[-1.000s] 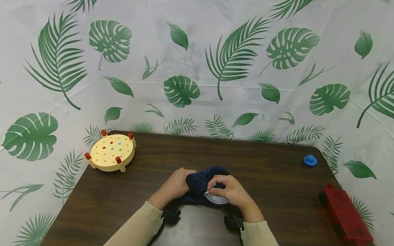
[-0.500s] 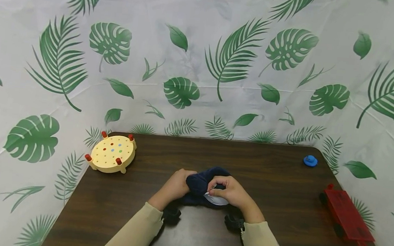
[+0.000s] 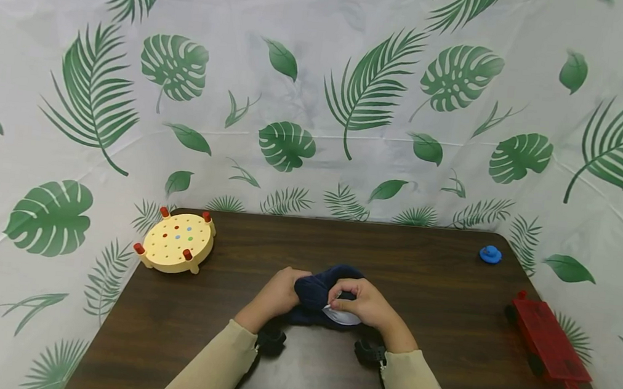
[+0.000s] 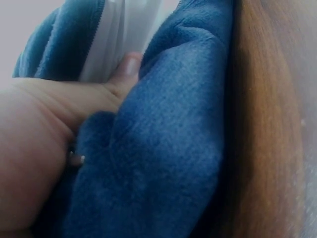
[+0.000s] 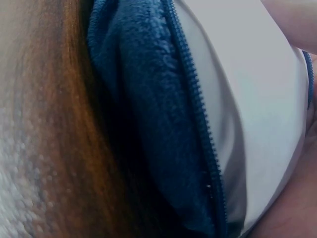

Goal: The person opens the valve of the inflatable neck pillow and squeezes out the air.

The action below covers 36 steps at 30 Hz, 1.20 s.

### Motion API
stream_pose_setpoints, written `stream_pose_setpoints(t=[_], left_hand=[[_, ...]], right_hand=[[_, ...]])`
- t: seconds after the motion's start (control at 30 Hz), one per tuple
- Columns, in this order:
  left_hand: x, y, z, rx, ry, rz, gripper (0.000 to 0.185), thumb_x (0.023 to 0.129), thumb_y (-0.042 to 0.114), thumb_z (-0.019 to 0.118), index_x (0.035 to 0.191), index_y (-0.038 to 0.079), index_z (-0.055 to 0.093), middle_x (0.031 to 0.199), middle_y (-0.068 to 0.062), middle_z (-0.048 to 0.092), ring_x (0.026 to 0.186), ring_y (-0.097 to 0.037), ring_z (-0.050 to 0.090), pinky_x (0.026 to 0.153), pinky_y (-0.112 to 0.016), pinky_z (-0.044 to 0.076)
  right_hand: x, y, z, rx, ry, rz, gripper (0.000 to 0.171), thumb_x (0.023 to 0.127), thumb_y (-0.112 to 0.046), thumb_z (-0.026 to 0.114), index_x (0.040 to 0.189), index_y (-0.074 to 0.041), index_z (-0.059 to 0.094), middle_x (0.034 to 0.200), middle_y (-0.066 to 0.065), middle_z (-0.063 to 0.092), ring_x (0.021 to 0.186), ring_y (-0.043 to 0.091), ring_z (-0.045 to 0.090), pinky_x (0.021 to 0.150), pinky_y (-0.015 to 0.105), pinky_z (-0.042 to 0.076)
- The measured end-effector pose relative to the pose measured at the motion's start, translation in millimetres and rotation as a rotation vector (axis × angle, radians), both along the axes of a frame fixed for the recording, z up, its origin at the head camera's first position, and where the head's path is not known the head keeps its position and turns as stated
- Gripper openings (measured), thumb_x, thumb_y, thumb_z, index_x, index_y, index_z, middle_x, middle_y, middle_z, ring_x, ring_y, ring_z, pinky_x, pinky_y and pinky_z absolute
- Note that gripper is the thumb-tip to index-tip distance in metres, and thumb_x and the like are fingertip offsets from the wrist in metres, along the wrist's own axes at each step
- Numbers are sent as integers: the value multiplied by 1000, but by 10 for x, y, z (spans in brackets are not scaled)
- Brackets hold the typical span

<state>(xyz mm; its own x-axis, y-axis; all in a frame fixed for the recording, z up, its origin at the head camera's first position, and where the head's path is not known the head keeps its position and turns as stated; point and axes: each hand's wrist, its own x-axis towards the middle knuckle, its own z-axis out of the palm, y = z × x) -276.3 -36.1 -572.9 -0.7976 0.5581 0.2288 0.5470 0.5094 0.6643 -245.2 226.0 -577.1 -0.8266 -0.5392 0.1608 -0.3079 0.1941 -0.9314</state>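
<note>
A dark blue plush fabric item (image 3: 312, 291) with an unzipped opening lies at the middle of the table, its exact kind unclear. My left hand (image 3: 279, 292) grips its left side, and in the left wrist view the thumb (image 4: 130, 67) reaches into the opening against white inner cloth (image 4: 119, 29). My right hand (image 3: 371, 305) pinches at the edge of the opening, thumb and forefinger together over the white cloth. Zipper teeth (image 5: 198, 94) run along the plush edge in the right wrist view. What exactly the right fingertips pinch is too small to tell.
At the back left stands a round yellow pegboard toy (image 3: 176, 241) with red pegs. A small blue duck-like toy (image 3: 490, 254) sits at the back right, and a red wheeled toy (image 3: 551, 342) lies by the right edge. Behind the brown table (image 3: 429, 248) hangs a leaf-print cloth (image 3: 298, 94).
</note>
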Motion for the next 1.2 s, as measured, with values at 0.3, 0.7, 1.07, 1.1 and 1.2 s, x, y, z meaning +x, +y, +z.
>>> stream_pose_setpoints(t=[0.3, 0.7, 1.07, 1.1, 1.2], left_hand=[[-68, -32, -142, 10, 59, -15, 10, 88, 20, 84, 88, 21, 75, 75, 8, 69, 71, -10, 59, 70, -32, 51], [-216, -52, -445, -19, 59, -14, 10, 93, 33, 84, 99, 26, 80, 90, 9, 77, 80, -11, 64, 77, -32, 53], [29, -23, -1, -58, 31, 32, 20, 87, 17, 85, 106, 14, 81, 106, -6, 82, 88, -22, 65, 86, -42, 55], [39, -15, 18, -73, 20, 41, 21, 87, 17, 85, 107, 14, 81, 108, -6, 82, 90, -23, 65, 87, -42, 55], [79, 11, 94, -108, -16, 65, 23, 87, 14, 85, 110, 13, 81, 112, -7, 82, 94, -24, 66, 90, -43, 55]], right_hand=[[-3, -3, 11, 5, -27, 6, 4, 99, -7, 78, 97, -10, 80, 94, -4, 77, 92, 12, 69, 85, 28, 58], [-3, 6, -22, -6, -21, 18, 7, 98, -7, 78, 97, -13, 80, 94, -4, 77, 91, 12, 69, 85, 28, 57], [-7, 10, -43, -21, -25, 18, 7, 99, -5, 76, 98, -11, 79, 95, -6, 76, 93, 12, 69, 86, 28, 57], [-7, 11, -45, -23, -24, 18, 7, 100, -5, 76, 98, -11, 79, 95, -6, 76, 93, 12, 69, 86, 28, 57], [-6, 11, -44, -27, -27, 18, 8, 100, -4, 76, 98, -11, 79, 95, -6, 76, 94, 12, 69, 87, 28, 57]])
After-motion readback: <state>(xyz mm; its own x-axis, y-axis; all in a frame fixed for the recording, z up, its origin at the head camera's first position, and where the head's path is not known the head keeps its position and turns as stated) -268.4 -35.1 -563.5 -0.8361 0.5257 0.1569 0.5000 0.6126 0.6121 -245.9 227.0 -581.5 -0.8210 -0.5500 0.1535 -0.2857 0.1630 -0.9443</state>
